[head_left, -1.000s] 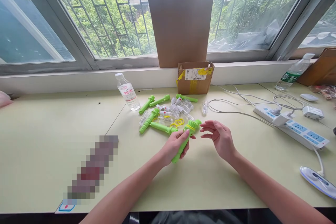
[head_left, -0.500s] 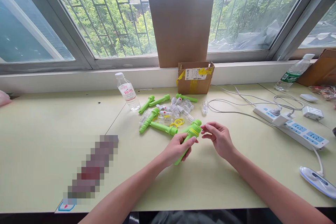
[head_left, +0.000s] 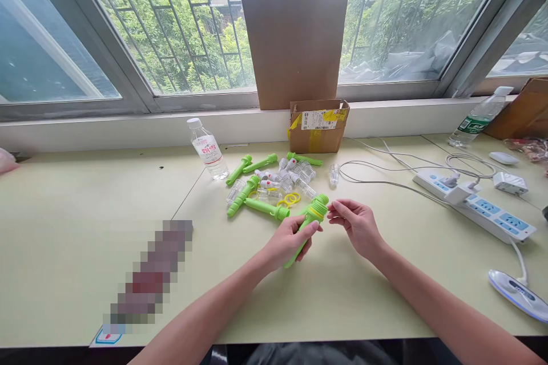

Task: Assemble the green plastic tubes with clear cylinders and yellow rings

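Note:
My left hand [head_left: 291, 239] is wrapped round a green plastic tube [head_left: 315, 214] with a threaded top and a yellow ring near its neck. The tube leans up and to the right. Just right of its threaded end is my right hand [head_left: 354, 224], thumb and fingertips pressed together; whether anything small is between them is hidden. Beyond the hands lies a pile of green tubes [head_left: 265, 209], clear plastic caps [head_left: 305, 186], small white pieces with red dots and yellow rings [head_left: 292, 198]. One clear cap [head_left: 334, 175] lies apart on the right.
A cardboard box [head_left: 317, 131] stands behind the pile, a water bottle [head_left: 208, 149] to its left. At the right are a power strip [head_left: 492, 211] with cables, another bottle [head_left: 479, 118] and a white-blue device [head_left: 519, 295]. A pixelated object [head_left: 152, 274] lies left.
Both hands stay in nearly the same place. The green tube in my left hand has shifted very slightly; the other objects have not moved.

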{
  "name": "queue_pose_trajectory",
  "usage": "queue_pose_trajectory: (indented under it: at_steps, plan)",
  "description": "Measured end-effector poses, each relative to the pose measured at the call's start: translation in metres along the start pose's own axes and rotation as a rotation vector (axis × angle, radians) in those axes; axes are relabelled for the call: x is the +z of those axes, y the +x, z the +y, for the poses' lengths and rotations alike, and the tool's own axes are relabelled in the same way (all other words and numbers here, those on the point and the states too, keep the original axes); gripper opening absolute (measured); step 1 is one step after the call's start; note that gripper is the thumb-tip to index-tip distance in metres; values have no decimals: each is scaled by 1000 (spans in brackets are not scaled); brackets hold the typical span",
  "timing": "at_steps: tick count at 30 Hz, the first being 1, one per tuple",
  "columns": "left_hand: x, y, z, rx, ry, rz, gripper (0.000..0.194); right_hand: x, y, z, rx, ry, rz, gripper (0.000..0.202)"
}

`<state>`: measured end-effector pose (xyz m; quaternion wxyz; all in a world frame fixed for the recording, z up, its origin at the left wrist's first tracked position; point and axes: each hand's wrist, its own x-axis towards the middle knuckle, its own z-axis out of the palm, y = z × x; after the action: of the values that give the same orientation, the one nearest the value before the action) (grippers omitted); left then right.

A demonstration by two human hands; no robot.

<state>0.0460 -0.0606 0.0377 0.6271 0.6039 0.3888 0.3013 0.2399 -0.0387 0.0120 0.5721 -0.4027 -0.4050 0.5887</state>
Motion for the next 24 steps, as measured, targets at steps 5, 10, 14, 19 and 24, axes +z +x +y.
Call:
queue_pose_trajectory:
  at_steps: [5, 10, 14, 19, 24]
  plan:
    - [-1, 0, 0, -4, 2, 12, 40, 0, 0, 1, 6, 14, 2, 19]
    - [-1, 0, 0, -6, 0, 10, 41, 0, 1, 2, 4, 14, -3, 18]
    - [0, 1, 1, -10, 2, 6, 42, 1, 1, 2, 2, 7, -5, 16]
    - [0, 0, 2, -21, 5, 9, 41, 2, -1, 1, 8, -12, -8, 18]
    - [-1, 0, 3, -14, -4, 7, 42, 2, -1, 0, 12, 7, -7, 19]
